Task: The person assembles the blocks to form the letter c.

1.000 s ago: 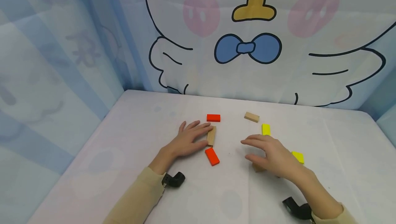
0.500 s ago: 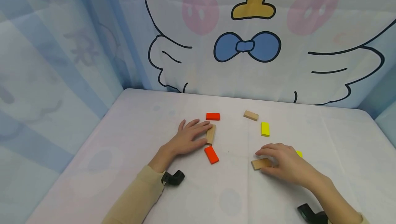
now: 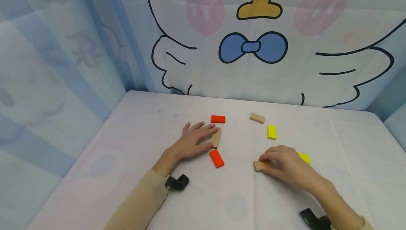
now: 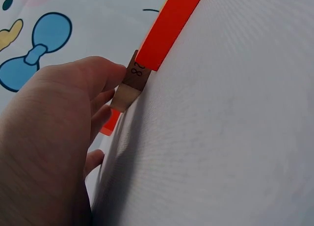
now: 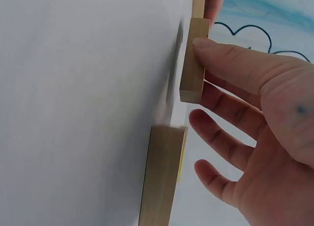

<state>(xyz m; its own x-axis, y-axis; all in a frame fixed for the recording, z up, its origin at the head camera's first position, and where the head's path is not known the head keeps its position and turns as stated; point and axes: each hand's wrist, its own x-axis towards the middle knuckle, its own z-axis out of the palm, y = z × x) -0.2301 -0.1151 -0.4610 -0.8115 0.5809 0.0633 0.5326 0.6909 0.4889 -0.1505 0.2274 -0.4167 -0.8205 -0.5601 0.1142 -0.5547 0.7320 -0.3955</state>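
In the head view my right hand pinches a plain wooden block between thumb and fingers, low over the cloth on the right. The right wrist view shows the thumb flat on this block, the lower fingers spread apart. My left hand lies with fairly straight fingers on the left side. Its index fingertip and thumb touch another wooden block, which bears dark printed marks in the left wrist view. Red blocks lie beyond and in front of that wooden block.
Another wooden block and a yellow block lie further back. A second yellow block is partly behind my right hand. One more wooden block shows below that hand in the right wrist view. A printed curtain hangs behind the table.
My right hand has moved right and nearer, taken hold of the wooden block, then shifted it slightly left. My left hand has stayed in place at its block.
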